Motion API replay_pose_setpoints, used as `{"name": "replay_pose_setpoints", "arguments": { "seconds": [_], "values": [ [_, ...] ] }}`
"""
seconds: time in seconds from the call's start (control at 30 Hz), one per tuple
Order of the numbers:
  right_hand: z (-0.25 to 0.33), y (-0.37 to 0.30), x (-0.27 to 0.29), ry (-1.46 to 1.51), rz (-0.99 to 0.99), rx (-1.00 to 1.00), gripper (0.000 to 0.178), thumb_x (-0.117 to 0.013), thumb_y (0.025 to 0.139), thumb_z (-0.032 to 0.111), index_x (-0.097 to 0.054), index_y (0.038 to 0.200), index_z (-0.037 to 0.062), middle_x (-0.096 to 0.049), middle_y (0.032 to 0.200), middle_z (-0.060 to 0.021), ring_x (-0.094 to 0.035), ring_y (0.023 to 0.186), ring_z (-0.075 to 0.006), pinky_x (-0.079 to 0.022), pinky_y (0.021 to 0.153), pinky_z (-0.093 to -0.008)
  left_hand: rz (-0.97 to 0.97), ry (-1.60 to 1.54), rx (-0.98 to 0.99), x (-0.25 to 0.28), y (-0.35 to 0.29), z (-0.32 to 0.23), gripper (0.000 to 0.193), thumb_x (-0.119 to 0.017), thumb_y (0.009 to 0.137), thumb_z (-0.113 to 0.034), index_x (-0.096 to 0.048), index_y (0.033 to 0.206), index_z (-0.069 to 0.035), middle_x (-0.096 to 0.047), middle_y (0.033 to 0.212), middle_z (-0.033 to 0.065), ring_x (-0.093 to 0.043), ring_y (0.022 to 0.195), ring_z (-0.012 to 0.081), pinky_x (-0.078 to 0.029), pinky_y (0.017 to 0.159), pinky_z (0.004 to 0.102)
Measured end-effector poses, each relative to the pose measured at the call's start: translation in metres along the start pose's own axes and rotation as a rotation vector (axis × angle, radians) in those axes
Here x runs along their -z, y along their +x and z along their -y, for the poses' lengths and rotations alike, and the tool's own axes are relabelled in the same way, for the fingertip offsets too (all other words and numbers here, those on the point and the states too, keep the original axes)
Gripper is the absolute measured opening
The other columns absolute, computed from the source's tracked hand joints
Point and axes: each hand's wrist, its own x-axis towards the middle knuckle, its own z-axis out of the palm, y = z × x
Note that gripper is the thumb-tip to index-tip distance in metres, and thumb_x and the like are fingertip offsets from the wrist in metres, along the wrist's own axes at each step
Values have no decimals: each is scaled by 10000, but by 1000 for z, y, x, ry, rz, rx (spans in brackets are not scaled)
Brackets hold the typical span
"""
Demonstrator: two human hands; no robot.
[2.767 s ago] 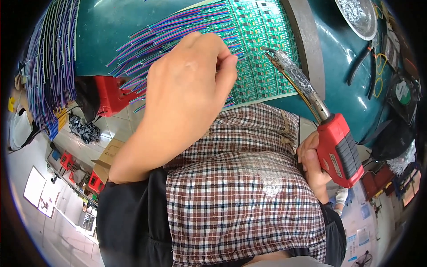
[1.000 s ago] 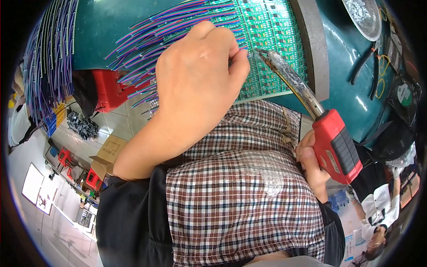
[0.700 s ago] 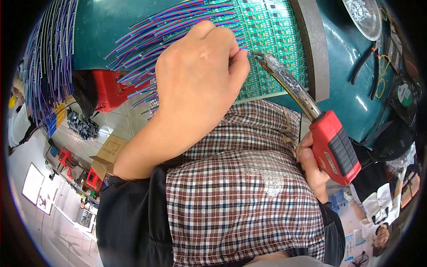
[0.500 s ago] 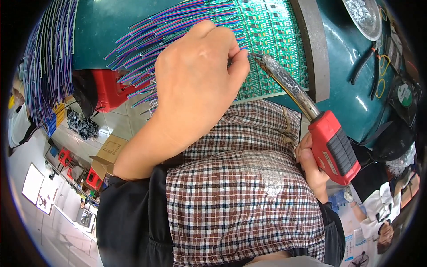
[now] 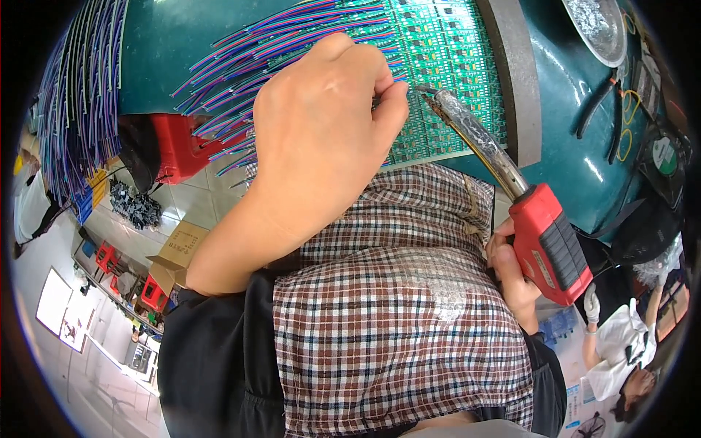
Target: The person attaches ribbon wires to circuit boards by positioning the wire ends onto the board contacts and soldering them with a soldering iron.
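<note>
My left hand (image 5: 321,131) is closed in a pinch over the wires, its thumb and fingertips at a thin coloured wire (image 5: 399,77) by the circuit boards. Most of what lies beneath this hand is hidden. In my right hand (image 5: 515,281) is a soldering iron (image 5: 544,237) with a red and black handle. Its metal barrel slants up to the left, and the tip stands a little to the right of my left thumb. Green circuit boards (image 5: 453,66) lie in a packed sheet, with several bundles of blue, pink and black wires (image 5: 241,55) fanning leftward from them.
A dark metal bar (image 5: 515,80) borders the boards on the right. Beyond it are black-handled pliers (image 5: 602,109), a metal dish (image 5: 599,29) and a solder spool (image 5: 663,157). More wires (image 5: 80,95) hang at the far left, near a red stool (image 5: 179,150). Another person (image 5: 621,343) is at lower right.
The soldering iron has shifted slightly right and down, its tip drawing a little away from my left fingertips. My left hand is almost still. The other person's gloved hand has risen.
</note>
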Motion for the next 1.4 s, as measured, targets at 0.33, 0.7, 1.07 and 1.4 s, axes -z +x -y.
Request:
{"name": "replay_pose_setpoints", "arguments": {
  "seconds": [0.33, 0.7, 1.07, 1.4],
  "values": [
    [-5, 3, 5, -36, 73, 47, 124, -629, 859, 18, -529, 931, -1, -503, 746, -73, -466, 619, -143, -419, 558, -276, -32, 13, -12, -2, -2, -1, 184, -756, 816, -134, -615, 738, -48, -595, 729, 46, -609, 652, 191, -469, 571, 324],
    [-4, -3, 3, -15, 63, -23, 122, -609, 868, 26, -487, 879, 26, -490, 767, -75, -448, 589, -137, -410, 545, -271, -48, 56, -14, -5, -9, -1, 192, -758, 817, -145, -601, 747, -61, -598, 735, 43, -619, 660, 202, -476, 578, 343],
    [-1, 24, -4, -117, -73, 374, 344, -820, 698, 85, -665, 989, -12, -693, 863, -149, -701, 766, -304, -552, 704, -386, 12, -32, 14, 3, 0, -3, 166, -748, 832, -102, -601, 766, -60, -590, 753, 108, -595, 660, 316, -481, 602, 411],
    [3, 27, -10, 152, -387, 530, 189, -796, 778, 31, -627, 857, 0, -630, 731, -65, -613, 620, -187, -467, 570, -305, -29, -6, -21, -9, -10, -6, 217, -729, 855, -92, -558, 759, 0, -531, 729, 91, -539, 625, 256, -433, 589, 396]
  ]
}}
